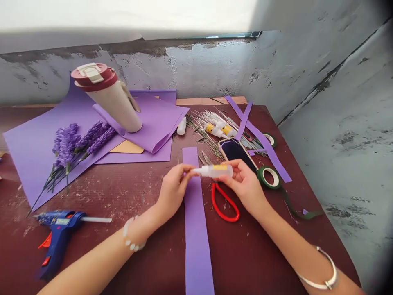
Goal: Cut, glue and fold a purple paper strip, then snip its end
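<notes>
**Translucent plastic bottle with yellow label (215,170), held at both ends**

My inventory through the head camera, fingers outward:

- Left hand (172,183): fingers pinched narrowly on the bottle's slim tip; white beaded bracelet (132,247) at the wrist.
- Right hand (247,186): fingers closed around the bottle's broad end; silver-coloured bangle (333,277) on the forearm. I see the bottle lying crosswise between both hands, its tip above the strip below.
- Long flat purple strip (198,237), laid lengthwise on the dark red table (159,262).
- Red-handled scissors (230,219), just right of the strip, partly hidden.
- Dark-screened phone (235,151), beyond the right hand.
- Green tape roll (262,177), beside the phone.
- Purple flowers on green stems (66,143), lying on large purple sheets (27,141), far left.
- White tumbler with dark red lid (115,104), standing on purple sheeting.
- Blue glue gun (58,235), lying left of the left forearm.
</notes>
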